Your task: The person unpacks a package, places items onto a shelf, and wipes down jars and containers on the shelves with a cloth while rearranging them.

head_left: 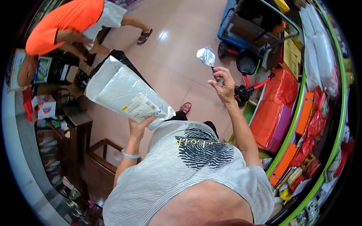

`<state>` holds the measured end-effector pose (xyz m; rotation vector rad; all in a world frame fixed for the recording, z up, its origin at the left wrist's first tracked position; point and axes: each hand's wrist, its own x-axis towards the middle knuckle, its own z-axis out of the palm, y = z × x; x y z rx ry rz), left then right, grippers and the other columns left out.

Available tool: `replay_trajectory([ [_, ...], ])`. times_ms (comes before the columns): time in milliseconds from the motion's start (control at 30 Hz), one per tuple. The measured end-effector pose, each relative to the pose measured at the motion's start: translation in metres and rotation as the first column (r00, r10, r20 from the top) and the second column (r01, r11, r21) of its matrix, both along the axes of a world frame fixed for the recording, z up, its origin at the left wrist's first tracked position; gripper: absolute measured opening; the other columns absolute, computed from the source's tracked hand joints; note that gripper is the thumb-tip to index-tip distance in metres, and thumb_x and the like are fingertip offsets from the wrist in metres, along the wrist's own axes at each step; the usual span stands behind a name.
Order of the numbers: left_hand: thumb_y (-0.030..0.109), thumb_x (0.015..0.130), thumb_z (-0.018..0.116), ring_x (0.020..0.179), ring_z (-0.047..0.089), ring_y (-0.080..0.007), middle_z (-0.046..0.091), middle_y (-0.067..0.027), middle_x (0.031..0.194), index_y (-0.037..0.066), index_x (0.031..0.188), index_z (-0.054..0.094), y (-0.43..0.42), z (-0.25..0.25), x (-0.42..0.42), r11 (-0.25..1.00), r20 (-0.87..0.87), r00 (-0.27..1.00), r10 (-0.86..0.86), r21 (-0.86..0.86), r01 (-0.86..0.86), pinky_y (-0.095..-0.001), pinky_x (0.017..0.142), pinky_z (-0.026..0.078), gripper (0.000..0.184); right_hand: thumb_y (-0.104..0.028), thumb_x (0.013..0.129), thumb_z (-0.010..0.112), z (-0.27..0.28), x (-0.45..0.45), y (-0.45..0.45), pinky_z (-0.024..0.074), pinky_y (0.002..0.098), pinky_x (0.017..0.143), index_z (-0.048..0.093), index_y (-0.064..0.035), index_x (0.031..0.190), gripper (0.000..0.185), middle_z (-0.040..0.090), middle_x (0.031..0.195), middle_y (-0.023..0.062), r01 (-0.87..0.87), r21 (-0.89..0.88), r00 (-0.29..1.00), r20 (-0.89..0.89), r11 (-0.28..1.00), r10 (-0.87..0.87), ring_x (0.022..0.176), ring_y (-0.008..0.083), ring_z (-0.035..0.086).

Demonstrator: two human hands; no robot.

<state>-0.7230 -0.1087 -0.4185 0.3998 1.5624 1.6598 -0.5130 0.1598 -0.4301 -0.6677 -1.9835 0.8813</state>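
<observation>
My left hand (138, 127) grips the lower end of a large white plastic mailing bag (117, 88), which carries a printed label and blue handwriting. The bag slants up and to the left, with its wide end away from me. Behind its far edge, black plastic (120, 56) shows. My right hand (224, 84) is raised, its fingers closed around the thin dark handle of a scoop-shaped thing with a shiny silver, foil-like head (206, 56). The head points away from me, over the floor and apart from the bag.
A person in an orange shirt (68, 22) bends at the upper left beside boxes. A blue trolley (226, 30) stands at the upper right. Green-edged shelves (298, 124) with packaged goods line the right. A wooden cabinet (96, 173) is at the left, on the tiled floor (169, 71).
</observation>
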Motion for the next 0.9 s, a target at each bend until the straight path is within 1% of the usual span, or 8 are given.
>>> replay_trajectory([
  [100, -0.002, 0.063, 0.074, 0.090, 0.060, -0.0200, 0.062, -0.0108, 0.097, -0.001, 0.104, 0.056, -0.002, 0.009, 0.003, 0.999, -0.051, 0.999, -0.017, -0.037, 0.015, -0.0334, 0.079, 0.049, 0.045, -0.008, 0.074, 0.070, -0.012, -0.016, 0.002, 0.0480, 0.0246, 0.067, 0.055, -0.0023, 0.089, 0.022, 0.059, 0.097, 0.0102, 0.018, -0.102, 0.996, -0.087, 0.995, -0.027, 0.076, 0.0137, 0.057],
  [133, 0.000, 0.063, 0.075, 0.090, 0.060, -0.0200, 0.062, -0.0108, 0.097, -0.002, 0.105, 0.056, -0.016, 0.002, 0.004, 1.000, -0.046, 0.999, -0.018, -0.016, 0.017, -0.0334, 0.079, 0.049, 0.046, -0.004, 0.078, 0.064, -0.012, -0.024, -0.005, 0.0485, 0.0245, 0.069, 0.056, -0.0011, 0.094, 0.018, 0.060, 0.098, 0.0090, -0.009, -0.069, 0.998, -0.070, 0.998, 0.004, 0.078, 0.0144, 0.059],
  [200, 0.002, 0.063, 0.077, 0.091, 0.060, -0.0200, 0.062, -0.0109, 0.098, -0.002, 0.105, 0.056, -0.030, -0.007, 0.006, 1.000, -0.050, 0.999, -0.009, 0.001, 0.009, -0.0334, 0.079, 0.050, 0.047, -0.005, 0.080, 0.062, -0.021, -0.033, -0.014, 0.0488, 0.0241, 0.071, 0.057, -0.0002, 0.098, 0.019, 0.060, 0.098, 0.0088, 0.021, -0.320, 0.989, -0.129, 0.947, -0.066, 0.081, 0.0150, 0.060],
  [300, 0.008, 0.060, 0.080, 0.094, 0.059, -0.0196, 0.061, -0.0105, 0.101, -0.001, 0.107, 0.055, -0.042, -0.008, 0.015, 0.993, -0.185, 0.982, -0.039, -0.115, 0.018, -0.0339, 0.083, 0.048, 0.054, -0.005, 0.084, 0.058, -0.025, -0.052, -0.020, 0.0503, 0.0248, 0.076, 0.054, 0.0041, 0.108, 0.026, 0.058, 0.099, 0.0105, -0.014, -0.674, 0.981, -0.152, 0.739, -0.119, 0.085, 0.0177, 0.061],
  [367, 0.009, 0.059, 0.081, 0.097, 0.058, -0.0196, 0.060, -0.0109, 0.105, -0.001, 0.109, 0.053, -0.044, 0.002, 0.019, 0.988, -0.236, 0.969, -0.076, -0.150, 0.041, -0.0349, 0.086, 0.047, 0.058, -0.001, 0.084, 0.055, -0.034, -0.057, -0.019, 0.0524, 0.0268, 0.079, 0.050, 0.0087, 0.108, 0.026, 0.056, 0.098, 0.0145, -0.106, -0.819, 0.948, -0.254, 0.564, -0.192, 0.088, 0.0203, 0.060],
  [433, 0.011, 0.058, 0.082, 0.099, 0.057, -0.0200, 0.060, -0.0112, 0.107, -0.001, 0.110, 0.053, -0.048, -0.003, 0.024, 0.984, -0.192, 0.974, -0.117, -0.156, 0.087, -0.0355, 0.088, 0.046, 0.061, 0.003, 0.084, 0.051, -0.037, -0.065, -0.021, 0.0538, 0.0295, 0.081, 0.046, 0.0121, 0.108, 0.026, 0.054, 0.099, 0.0161, -0.139, -0.873, 0.935, -0.271, 0.468, -0.228, 0.090, 0.0224, 0.059],
  [733, 0.006, 0.060, 0.079, 0.102, 0.055, -0.0182, 0.058, -0.0110, 0.111, 0.002, 0.116, 0.049, -0.052, 0.002, 0.026, 0.989, -0.062, 0.989, -0.137, 0.055, 0.140, -0.0341, 0.090, 0.044, 0.063, 0.007, 0.082, 0.047, -0.018, -0.114, -0.031, 0.0514, 0.0323, 0.087, 0.045, 0.0167, 0.106, 0.026, 0.051, 0.104, 0.0203, -0.284, -0.901, 0.918, -0.354, 0.329, -0.177, 0.093, 0.0278, 0.058],
  [900, 0.006, 0.060, 0.080, 0.104, 0.054, -0.0183, 0.057, -0.0101, 0.112, 0.002, 0.118, 0.046, -0.052, 0.003, 0.026, 0.986, -0.122, 0.979, -0.165, -0.003, 0.166, -0.0344, 0.092, 0.043, 0.067, 0.009, 0.082, 0.046, -0.001, -0.136, -0.042, 0.0504, 0.0323, 0.088, 0.038, 0.0194, 0.113, 0.034, 0.050, 0.106, 0.0261, -0.377, -0.888, 0.903, -0.416, 0.263, -0.107, 0.096, 0.0308, 0.058],
])
